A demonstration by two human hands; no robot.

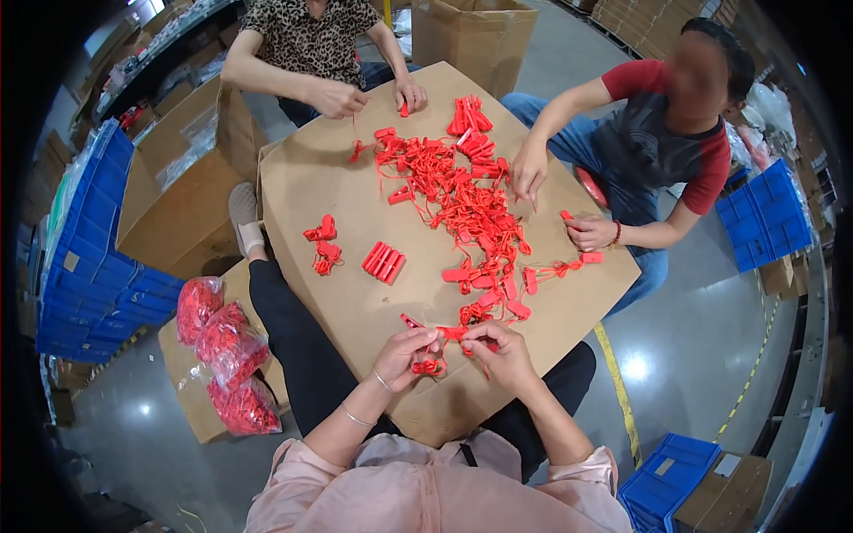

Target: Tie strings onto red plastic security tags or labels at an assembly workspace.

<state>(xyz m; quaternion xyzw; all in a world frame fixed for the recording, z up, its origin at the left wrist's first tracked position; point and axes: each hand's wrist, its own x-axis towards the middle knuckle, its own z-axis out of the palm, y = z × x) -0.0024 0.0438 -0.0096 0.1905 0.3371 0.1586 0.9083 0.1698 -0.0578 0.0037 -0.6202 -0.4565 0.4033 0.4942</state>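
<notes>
Close to the near corner of the cardboard-topped table, my left hand [405, 359] pinches one end of a small red plastic piece [451, 333] with red cord. The fingers of my right hand [503, 357] are closed on its other end. Red cord hangs below both hands. Just beyond them lies the near end of a long, tangled pile of red corded pieces [484, 222]. Farther left, several red pieces lie side by side in a neat row [384, 263], next to a small loose cluster [325, 244].
Across the table, a person in a leopard-print shirt [311, 44] and one in a red-sleeved shirt [662, 133] handle red pieces. Bags of red pieces [233, 346] lie on cardboard at my left. An open carton [191, 186] and blue crates [98, 240] stand beyond; another blue crate [666, 480] is at lower right.
</notes>
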